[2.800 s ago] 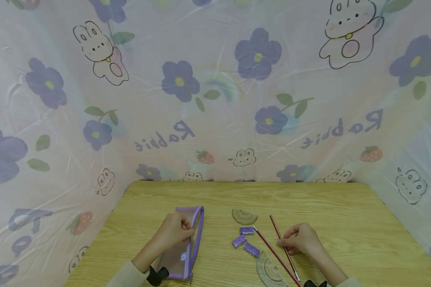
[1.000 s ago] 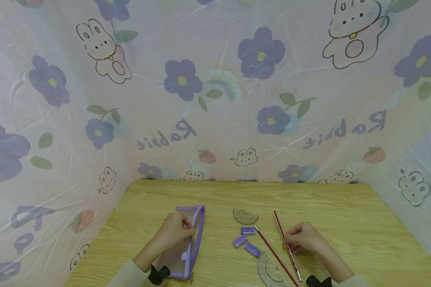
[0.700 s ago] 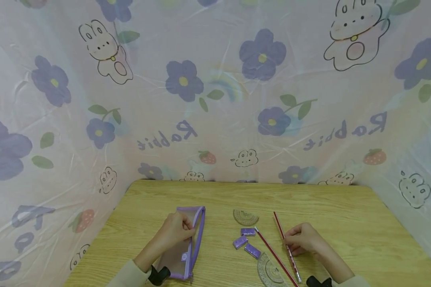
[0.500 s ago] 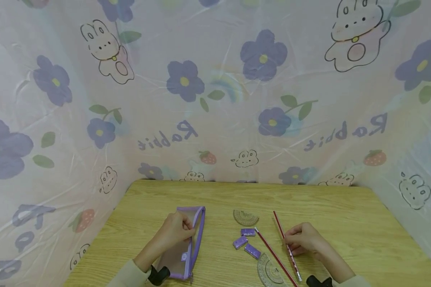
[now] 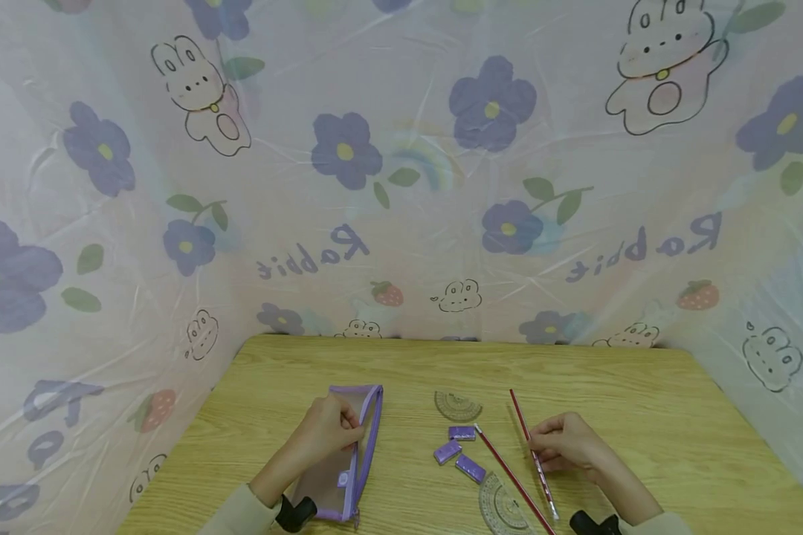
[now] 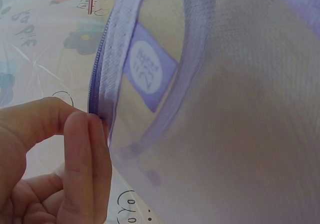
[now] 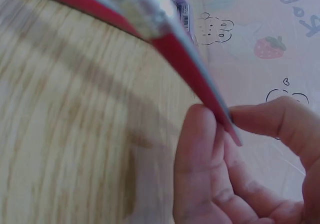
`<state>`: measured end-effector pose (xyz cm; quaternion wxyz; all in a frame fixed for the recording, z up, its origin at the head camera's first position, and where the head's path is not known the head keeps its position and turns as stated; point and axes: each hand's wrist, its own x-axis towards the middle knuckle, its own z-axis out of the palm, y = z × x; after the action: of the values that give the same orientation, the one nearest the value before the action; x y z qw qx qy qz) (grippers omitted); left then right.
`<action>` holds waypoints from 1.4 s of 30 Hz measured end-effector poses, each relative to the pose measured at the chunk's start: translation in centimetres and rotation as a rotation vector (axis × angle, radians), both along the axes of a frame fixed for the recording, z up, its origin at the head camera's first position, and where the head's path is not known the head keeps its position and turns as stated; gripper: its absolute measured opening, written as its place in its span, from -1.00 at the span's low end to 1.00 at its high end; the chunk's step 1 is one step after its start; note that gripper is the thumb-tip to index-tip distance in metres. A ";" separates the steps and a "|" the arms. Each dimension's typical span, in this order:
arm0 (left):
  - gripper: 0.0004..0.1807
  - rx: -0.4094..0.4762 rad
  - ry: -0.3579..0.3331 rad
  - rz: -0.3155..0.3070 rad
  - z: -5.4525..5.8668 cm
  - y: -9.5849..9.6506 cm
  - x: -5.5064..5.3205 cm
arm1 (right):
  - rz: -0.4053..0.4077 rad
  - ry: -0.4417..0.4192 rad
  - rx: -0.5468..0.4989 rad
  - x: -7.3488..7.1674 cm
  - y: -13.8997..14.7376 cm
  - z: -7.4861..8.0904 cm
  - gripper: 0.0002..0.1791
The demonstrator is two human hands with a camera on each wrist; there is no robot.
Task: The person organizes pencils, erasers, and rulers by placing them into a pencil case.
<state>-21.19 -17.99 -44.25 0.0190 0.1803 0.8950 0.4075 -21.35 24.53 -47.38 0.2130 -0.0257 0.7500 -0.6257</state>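
My left hand (image 5: 328, 427) pinches the zippered edge of a mesh pencil case (image 5: 321, 479) with purple trim. In the left wrist view, the thumb and fingers meet on the zipper edge (image 6: 102, 69), and the case's mouth gapes beside a purple label (image 6: 150, 67). My right hand (image 5: 569, 446) holds a red pencil (image 5: 520, 417) between thumb and fingers around its middle, its silvery end toward me. To its left, a second red pencil (image 5: 511, 473) lies slanted on the table. Part of the case is hidden behind my left hand and wrist.
Between my hands lie purple wrapped erasers (image 5: 471, 467), three in all. One clear protractor (image 5: 458, 406) is behind them, another protractor (image 5: 498, 505) in front, close beside the second pencil. A patterned sheet (image 5: 415, 223) hangs behind and beside the wooden table (image 5: 468, 364).
Since the earliest frame my right hand has moved slightly right with its pencil, drawing it apart from the second pencil. My left hand keeps its pinch on the pencil case.
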 end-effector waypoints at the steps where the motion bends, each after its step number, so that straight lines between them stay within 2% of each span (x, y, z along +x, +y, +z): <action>1: -0.82 -0.001 0.000 0.000 0.0 0.0 0.0 | 0.002 -0.003 -0.003 0.0 0.0 0.0 -0.70; 20: -0.82 0.034 -0.035 0.008 0.0 -0.2 0.0 | 0.048 0.011 -0.077 -0.5 -1.3 0.5 -0.74; 29: -0.83 0.051 -0.046 0.015 0.0 -0.3 0.0 | 0.059 0.015 -0.085 -0.6 -2.1 0.7 -0.70; 42: -0.83 0.042 -0.017 0.018 -0.5 -0.5 -0.2 | 0.087 0.013 -0.105 -0.7 -4.0 0.8 -0.69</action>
<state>-21.39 -18.48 -44.75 0.0192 0.1688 0.8876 0.4281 -22.10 20.57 -46.53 0.2332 -0.0735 0.7159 -0.6540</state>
